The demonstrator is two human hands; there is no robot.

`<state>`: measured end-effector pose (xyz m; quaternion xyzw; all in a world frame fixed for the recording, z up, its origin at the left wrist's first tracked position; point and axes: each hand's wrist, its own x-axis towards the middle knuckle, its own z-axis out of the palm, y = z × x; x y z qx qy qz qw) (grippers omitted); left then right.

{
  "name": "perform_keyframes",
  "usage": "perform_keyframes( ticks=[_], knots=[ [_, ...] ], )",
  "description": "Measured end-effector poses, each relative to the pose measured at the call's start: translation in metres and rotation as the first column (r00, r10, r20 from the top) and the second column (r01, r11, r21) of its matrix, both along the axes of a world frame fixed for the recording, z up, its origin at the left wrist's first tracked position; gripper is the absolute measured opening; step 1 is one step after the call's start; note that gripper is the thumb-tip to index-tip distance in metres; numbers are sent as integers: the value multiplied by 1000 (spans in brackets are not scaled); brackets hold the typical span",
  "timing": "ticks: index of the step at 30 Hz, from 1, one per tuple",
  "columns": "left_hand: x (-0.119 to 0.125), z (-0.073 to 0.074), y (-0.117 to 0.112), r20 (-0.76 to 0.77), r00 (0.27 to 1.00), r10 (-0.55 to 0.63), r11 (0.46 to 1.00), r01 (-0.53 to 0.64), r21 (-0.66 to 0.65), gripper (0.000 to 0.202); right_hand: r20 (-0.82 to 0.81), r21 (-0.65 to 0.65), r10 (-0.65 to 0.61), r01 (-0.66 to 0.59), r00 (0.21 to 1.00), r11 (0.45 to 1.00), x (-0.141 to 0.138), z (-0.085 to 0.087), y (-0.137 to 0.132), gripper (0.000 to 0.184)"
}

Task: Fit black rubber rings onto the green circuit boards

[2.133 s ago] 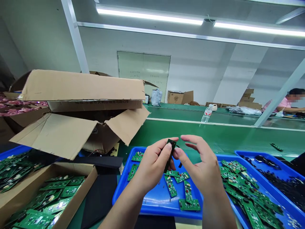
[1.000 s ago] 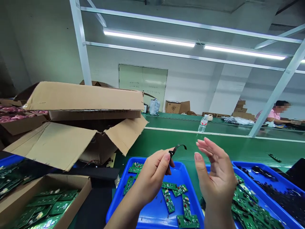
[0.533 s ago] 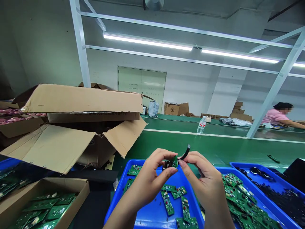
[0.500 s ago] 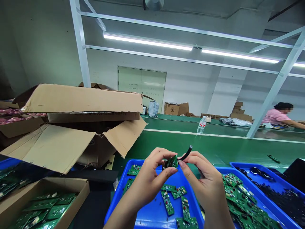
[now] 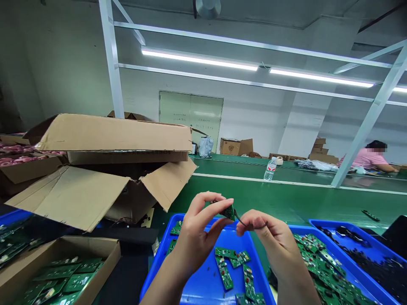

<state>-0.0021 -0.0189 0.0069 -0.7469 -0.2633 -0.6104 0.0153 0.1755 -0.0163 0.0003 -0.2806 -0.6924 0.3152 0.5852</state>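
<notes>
head-worn view, facing forward and down

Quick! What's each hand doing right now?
Left hand: closed, pinching a small green circuit board.
Right hand: closed on a thin black strip.

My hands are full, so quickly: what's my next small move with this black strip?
Probably hold the board steady in your left hand and gently pull the black strip taut with your right fingers, since it runs from the board's edge into them.
</notes>
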Motion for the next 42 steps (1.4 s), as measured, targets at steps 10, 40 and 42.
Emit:
perform_keyframes(
  ticks=[10,40,42],
  knots=[
    [-2,1,0,-53,997,52,993,-47,105,36,79,-178,203,-187,976,966,1,3,-4,34],
    [8,8,-9,490,825,-283,752,508,-420,27,-71,-17,-115,114,991,993,-4,-1,-6,19],
    [9,7,-7,500,816,-292,740,523,-422,27,-25,127,-116,118,993,985,-6,-1,-6,13]
  ],
)
